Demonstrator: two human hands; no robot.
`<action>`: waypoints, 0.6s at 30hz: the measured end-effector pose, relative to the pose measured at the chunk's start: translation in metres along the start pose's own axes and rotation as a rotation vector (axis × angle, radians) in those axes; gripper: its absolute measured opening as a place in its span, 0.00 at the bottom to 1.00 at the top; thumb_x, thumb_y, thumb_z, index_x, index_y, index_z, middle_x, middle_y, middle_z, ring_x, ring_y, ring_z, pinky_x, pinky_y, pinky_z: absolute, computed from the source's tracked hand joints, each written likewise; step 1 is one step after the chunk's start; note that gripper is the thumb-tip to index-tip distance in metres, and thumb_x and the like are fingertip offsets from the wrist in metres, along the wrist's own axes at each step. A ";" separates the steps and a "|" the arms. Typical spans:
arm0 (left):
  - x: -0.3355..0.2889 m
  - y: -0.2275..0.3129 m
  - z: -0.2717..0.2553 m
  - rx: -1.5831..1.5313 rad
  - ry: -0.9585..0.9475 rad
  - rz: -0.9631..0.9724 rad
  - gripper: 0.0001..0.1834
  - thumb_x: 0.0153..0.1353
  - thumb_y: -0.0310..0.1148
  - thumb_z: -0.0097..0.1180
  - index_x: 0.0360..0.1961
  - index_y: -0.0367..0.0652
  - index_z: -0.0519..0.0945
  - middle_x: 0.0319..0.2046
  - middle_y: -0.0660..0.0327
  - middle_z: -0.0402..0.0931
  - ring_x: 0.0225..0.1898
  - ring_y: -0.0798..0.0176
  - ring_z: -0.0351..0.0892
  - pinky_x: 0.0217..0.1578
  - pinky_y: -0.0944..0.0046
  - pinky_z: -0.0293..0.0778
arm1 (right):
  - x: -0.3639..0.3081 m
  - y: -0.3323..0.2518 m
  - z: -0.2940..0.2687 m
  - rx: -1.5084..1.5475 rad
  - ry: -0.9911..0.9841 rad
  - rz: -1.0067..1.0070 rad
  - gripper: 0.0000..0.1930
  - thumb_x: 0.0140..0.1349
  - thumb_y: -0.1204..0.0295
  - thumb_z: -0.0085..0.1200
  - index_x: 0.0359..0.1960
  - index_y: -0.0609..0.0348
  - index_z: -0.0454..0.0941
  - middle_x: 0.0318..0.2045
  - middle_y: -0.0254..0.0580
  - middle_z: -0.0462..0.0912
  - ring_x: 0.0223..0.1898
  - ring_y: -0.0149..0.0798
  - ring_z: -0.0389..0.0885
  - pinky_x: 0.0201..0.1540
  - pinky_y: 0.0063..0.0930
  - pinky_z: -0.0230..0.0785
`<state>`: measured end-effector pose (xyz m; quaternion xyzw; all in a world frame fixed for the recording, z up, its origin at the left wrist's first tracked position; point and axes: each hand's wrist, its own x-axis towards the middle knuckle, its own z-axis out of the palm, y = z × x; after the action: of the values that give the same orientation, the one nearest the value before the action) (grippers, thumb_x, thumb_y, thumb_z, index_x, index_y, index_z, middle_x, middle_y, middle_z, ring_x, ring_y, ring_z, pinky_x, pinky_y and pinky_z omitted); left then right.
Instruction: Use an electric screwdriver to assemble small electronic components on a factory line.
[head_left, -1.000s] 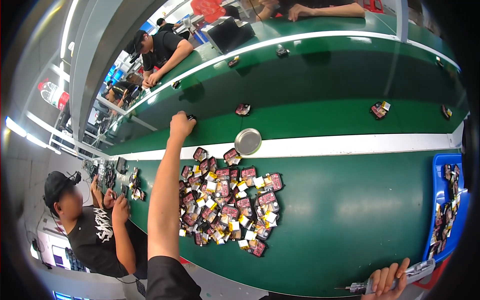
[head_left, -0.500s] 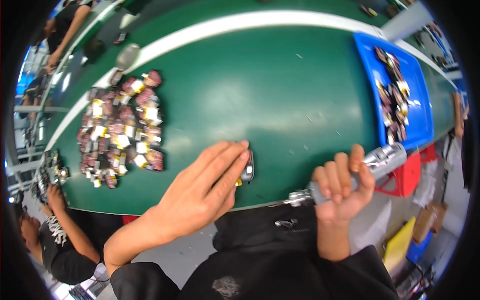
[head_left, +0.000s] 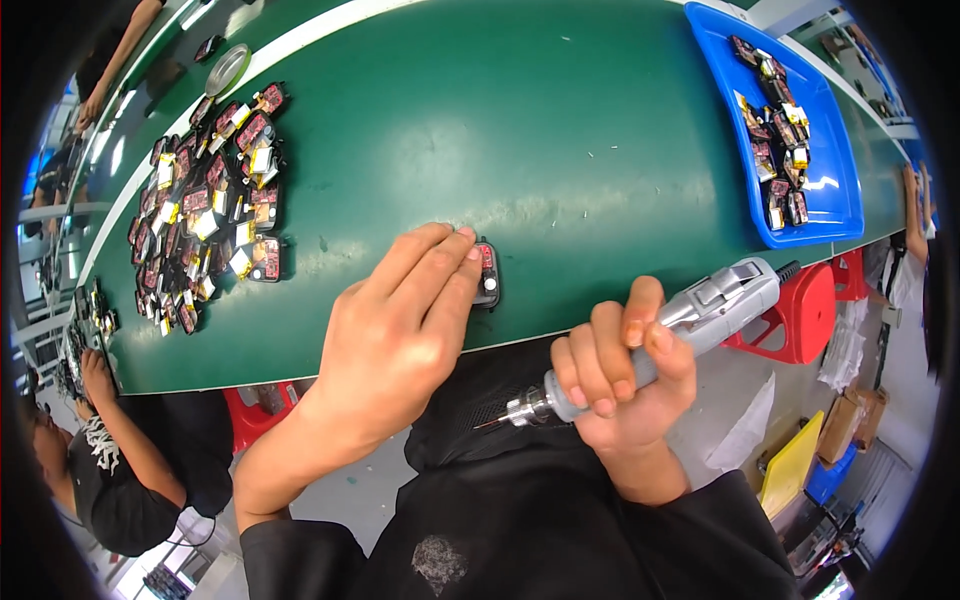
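Observation:
In my closed right hand is a grey electric screwdriver, tilted, its thin bit pointing down and left past the table's front edge. My left hand lies over a small black device with a red circuit board and holds it on the green table. Its fingers are pressed together along the device's left side, so that side and the thumb are hidden. The bit is apart from the device.
Many similar devices with red boards and silver-yellow battery packs are heaped at the left, a round metal dish behind them. A blue tray at the right holds several more. A red stool stands below it. A co-worker's arm is at far left.
The screwdriver has come left and toward me, and its bit now shows plainly. My left hand stays on the device. The whole view has shifted, so the table appears higher.

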<state>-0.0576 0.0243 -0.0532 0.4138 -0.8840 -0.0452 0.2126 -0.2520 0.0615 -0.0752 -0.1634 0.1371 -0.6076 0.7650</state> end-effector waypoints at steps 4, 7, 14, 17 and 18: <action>0.002 0.006 0.012 0.052 0.101 0.102 0.16 0.38 0.21 0.57 0.32 0.24 0.79 0.37 0.47 0.78 0.42 0.51 0.79 0.34 0.63 0.80 | -0.004 0.017 0.010 -0.062 0.149 0.062 0.03 0.64 0.72 0.41 0.33 0.56 0.64 0.14 0.34 0.65 0.14 0.31 0.65 0.25 0.29 0.64; 0.003 0.012 0.013 0.104 0.117 0.201 0.15 0.36 0.23 0.55 0.29 0.23 0.79 0.33 0.43 0.78 0.38 0.48 0.80 0.32 0.62 0.81 | -0.004 0.028 0.015 -0.232 0.245 0.084 0.06 0.64 0.67 0.43 0.31 0.54 0.65 0.13 0.32 0.63 0.12 0.31 0.63 0.22 0.27 0.62; 0.000 0.016 0.015 0.076 0.118 0.180 0.16 0.37 0.23 0.55 0.30 0.20 0.78 0.34 0.41 0.77 0.40 0.45 0.80 0.33 0.61 0.81 | -0.002 0.024 0.011 -0.276 0.232 0.100 0.06 0.64 0.66 0.43 0.32 0.54 0.64 0.14 0.32 0.63 0.11 0.31 0.62 0.21 0.28 0.61; -0.004 0.018 0.011 0.015 0.035 0.131 0.17 0.37 0.23 0.55 0.31 0.20 0.78 0.37 0.40 0.76 0.42 0.44 0.79 0.35 0.60 0.81 | 0.003 0.009 0.009 -0.251 0.046 0.127 0.09 0.66 0.64 0.43 0.33 0.54 0.63 0.13 0.33 0.64 0.11 0.30 0.64 0.20 0.28 0.62; -0.006 0.022 0.008 -0.004 -0.021 0.080 0.17 0.40 0.21 0.58 0.35 0.20 0.77 0.40 0.40 0.76 0.44 0.43 0.78 0.38 0.58 0.80 | 0.008 -0.003 0.011 -0.270 -0.020 0.101 0.10 0.67 0.63 0.44 0.33 0.54 0.63 0.14 0.33 0.65 0.11 0.30 0.65 0.19 0.27 0.63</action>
<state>-0.0727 0.0425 -0.0573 0.3771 -0.9020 -0.0428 0.2056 -0.2483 0.0538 -0.0642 -0.2640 0.2180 -0.5425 0.7671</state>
